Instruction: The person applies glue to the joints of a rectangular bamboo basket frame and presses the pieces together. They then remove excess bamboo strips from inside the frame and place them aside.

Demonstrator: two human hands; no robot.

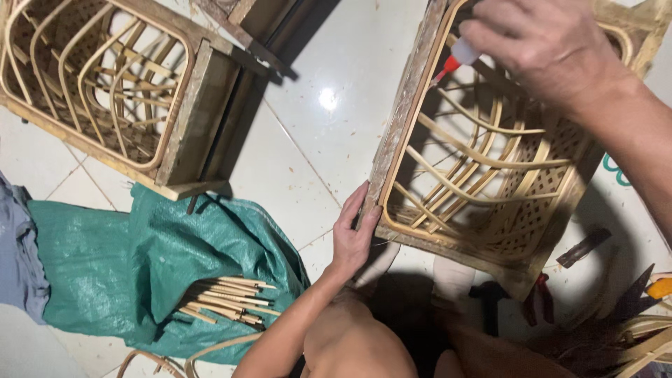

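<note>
Rattan strips line the square wooden-framed woven basket [490,168] at two o'clock on the white tiled floor [308,140]. Left hand [353,234] grips its near corner, fingers curled over the frame. Right hand [542,45] is clenched around a small white glue bottle with red nozzle [455,57], tip touching the rim. Bamboo sticks [227,301] lie on a green woven sack [140,266] at eight o'clock.

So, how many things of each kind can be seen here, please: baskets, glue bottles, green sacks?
Woven rattan baskets: 2, one steadied by the left hand, one lying apart
Glue bottles: 1, in the right hand
Green sacks: 1
Total: 4
</note>
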